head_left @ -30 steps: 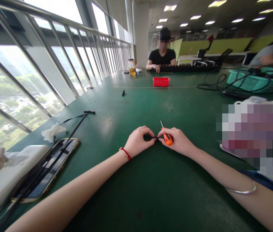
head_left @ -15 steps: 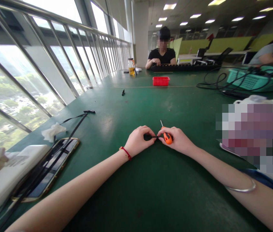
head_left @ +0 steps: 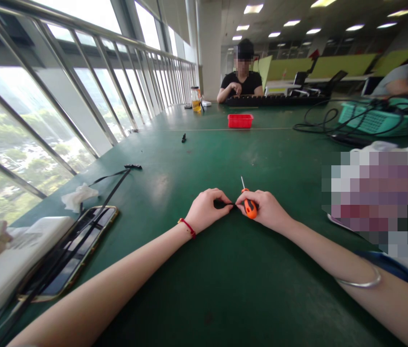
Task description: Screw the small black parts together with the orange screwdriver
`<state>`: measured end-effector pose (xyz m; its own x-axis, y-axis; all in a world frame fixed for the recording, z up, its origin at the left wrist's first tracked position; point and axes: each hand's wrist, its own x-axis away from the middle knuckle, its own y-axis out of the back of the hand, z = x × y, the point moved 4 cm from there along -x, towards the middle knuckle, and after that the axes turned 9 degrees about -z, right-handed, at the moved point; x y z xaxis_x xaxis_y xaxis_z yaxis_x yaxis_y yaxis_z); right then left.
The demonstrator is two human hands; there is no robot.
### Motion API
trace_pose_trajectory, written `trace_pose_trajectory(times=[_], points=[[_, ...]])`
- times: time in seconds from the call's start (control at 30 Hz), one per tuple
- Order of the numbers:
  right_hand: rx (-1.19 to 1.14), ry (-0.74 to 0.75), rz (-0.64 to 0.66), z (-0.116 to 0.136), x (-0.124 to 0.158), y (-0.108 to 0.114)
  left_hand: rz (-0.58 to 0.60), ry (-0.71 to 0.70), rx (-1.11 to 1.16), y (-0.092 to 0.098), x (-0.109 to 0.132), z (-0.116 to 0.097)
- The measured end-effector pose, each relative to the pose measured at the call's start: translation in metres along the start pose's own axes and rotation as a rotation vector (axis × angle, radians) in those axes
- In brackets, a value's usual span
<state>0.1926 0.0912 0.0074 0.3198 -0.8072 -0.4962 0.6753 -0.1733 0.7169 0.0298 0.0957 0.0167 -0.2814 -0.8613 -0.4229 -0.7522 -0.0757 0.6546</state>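
My left hand (head_left: 207,210) rests on the green table (head_left: 225,289) with its fingers curled round a small black part (head_left: 223,204). My right hand (head_left: 265,208) sits right beside it, thumb and finger pinching at the same black part. That hand also holds a small orange-handled screwdriver (head_left: 249,207), whose metal tip points up and away from me. Fingertips of both hands meet at the middle of the table.
A phone (head_left: 75,248), a white pad (head_left: 12,262), a crumpled tissue (head_left: 79,196) and a black strap (head_left: 117,176) lie at left. A red tray (head_left: 240,120) and a small black piece (head_left: 183,138) sit farther off. Cables (head_left: 319,125) and a teal basket (head_left: 374,120) lie at right; two people sit at the far end.
My hands have stayed in place; the black part between the fingertips is now mostly hidden. The far person has raised a hand off the table.
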Motion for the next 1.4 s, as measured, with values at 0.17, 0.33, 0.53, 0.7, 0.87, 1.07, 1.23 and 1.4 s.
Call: trace_pose_trajectory(times=[0.17,0.33,0.53,0.7,0.87,1.07,1.23,1.4], points=[[0.011,-0.014,-0.007,-0.001,0.0,0.0,0.005,0.004,0.019,0.0,0.0,0.0],[0.01,-0.014,-0.007,-0.002,0.0,-0.001,0.007,0.008,0.03,0.0,-0.001,0.001],[-0.073,-0.047,-0.057,0.007,-0.001,0.007,0.015,0.0,0.036,0.0,-0.001,0.001],[-0.279,-0.103,-0.264,0.017,0.002,0.022,0.023,0.0,0.042,0.001,-0.002,-0.001],[-0.256,-0.158,-0.431,0.026,0.012,0.03,0.028,0.003,0.023,0.001,-0.002,-0.001],[-0.239,-0.22,-0.497,0.025,0.035,0.041,0.03,-0.012,0.002,0.0,-0.001,0.001],[-0.208,-0.308,-0.527,0.026,0.048,0.053,0.032,-0.029,-0.029,0.0,0.0,0.001],[-0.277,-0.286,-0.51,0.035,0.055,0.057,0.035,-0.057,-0.075,0.001,0.001,-0.003]])
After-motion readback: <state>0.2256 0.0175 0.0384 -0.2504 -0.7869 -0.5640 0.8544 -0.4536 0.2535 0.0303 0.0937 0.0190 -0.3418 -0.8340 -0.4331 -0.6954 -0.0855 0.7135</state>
